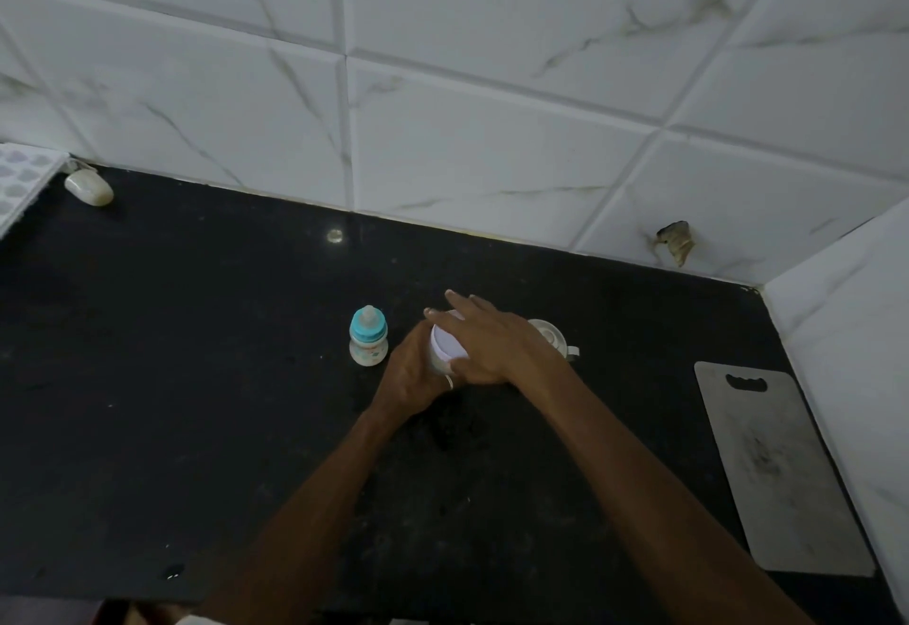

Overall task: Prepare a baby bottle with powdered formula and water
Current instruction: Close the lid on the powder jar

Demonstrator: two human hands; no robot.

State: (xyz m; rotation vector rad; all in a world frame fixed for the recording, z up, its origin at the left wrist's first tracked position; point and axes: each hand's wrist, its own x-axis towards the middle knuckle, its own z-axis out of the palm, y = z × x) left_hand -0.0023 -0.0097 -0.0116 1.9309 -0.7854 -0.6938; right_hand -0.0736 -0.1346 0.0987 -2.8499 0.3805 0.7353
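No legible text; print on baby bottle (pixel 368 351) too small to read.

Off-task items
Grey rectangular cutting board (pixel 777 472) at four o'clock on the black stone counter (pixel 196 378); pale oval bar (pixel 89 187) at ten.
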